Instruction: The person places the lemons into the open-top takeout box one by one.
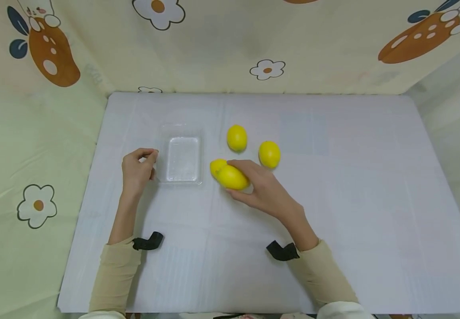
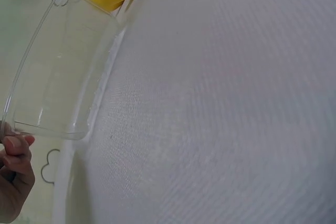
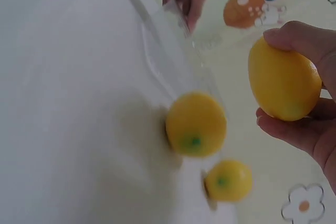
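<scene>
My right hand grips a yellow lemon between thumb and fingers. In the right wrist view that lemon is raised off the table. Partly hidden behind it in the head view is a second lemon. A clear plastic container, open at the top, stands to the left with nothing inside. My left hand pinches the container's left rim with thumb and fingertips; the left wrist view shows these fingers at the corner of the rim.
Two more lemons lie farther back, one nearer the container and one to its right. A white cloth covers the table. Patterned curtains hang behind it and at the sides.
</scene>
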`<state>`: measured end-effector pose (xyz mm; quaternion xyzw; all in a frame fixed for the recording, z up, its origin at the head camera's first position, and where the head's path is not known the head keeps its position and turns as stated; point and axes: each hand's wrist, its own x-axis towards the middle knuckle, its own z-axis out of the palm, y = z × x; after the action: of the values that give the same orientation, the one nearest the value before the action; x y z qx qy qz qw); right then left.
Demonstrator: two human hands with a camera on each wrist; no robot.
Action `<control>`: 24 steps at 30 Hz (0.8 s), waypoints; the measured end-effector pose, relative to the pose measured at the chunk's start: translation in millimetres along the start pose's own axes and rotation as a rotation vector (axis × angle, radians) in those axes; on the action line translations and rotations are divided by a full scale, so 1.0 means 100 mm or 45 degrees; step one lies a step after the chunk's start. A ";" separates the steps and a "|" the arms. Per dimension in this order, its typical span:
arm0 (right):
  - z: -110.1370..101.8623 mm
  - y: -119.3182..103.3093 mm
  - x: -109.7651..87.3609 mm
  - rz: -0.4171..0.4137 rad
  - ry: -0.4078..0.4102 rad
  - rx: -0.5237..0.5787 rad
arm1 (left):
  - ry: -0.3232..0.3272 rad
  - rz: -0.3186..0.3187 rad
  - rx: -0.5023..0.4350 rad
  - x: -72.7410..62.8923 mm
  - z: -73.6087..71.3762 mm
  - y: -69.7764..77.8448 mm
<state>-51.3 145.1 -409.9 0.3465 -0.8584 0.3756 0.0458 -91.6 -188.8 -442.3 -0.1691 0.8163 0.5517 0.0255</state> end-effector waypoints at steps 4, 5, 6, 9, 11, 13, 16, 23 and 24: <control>0.16 -0.06 0.32 -0.063 -0.069 0.038 | 0.021 -0.011 -0.005 0.00 -0.01 0.00; 0.20 -0.08 0.39 -0.069 -0.088 0.044 | 0.024 -0.013 -0.010 0.00 -0.01 0.00; 0.23 -0.10 0.46 -0.072 -0.106 0.043 | 0.024 -0.018 -0.016 0.01 -0.01 0.00; 0.32 -0.14 0.65 -0.040 -0.177 0.036 | 0.022 -0.027 -0.032 0.01 -0.01 0.00; 0.37 -0.17 0.76 -0.003 -0.230 0.017 | 0.016 -0.034 -0.034 0.01 0.00 0.02; 0.43 -0.18 0.87 0.034 -0.286 0.002 | 0.019 -0.040 -0.024 0.01 0.00 0.03; 0.54 -0.18 1.01 0.081 -0.363 -0.032 | 0.032 -0.043 -0.013 0.01 0.00 0.03; 0.80 -0.15 1.25 0.225 -0.542 -0.074 | 0.019 -0.033 -0.006 0.01 0.01 0.02; 0.84 -0.15 1.27 0.245 -0.566 -0.070 | 0.012 -0.037 -0.007 0.00 0.01 0.02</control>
<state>-122.9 10.1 -417.8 0.3358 -0.8863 0.2693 -0.1710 -92.5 -187.6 -440.7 -0.1838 0.8124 0.5526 0.0292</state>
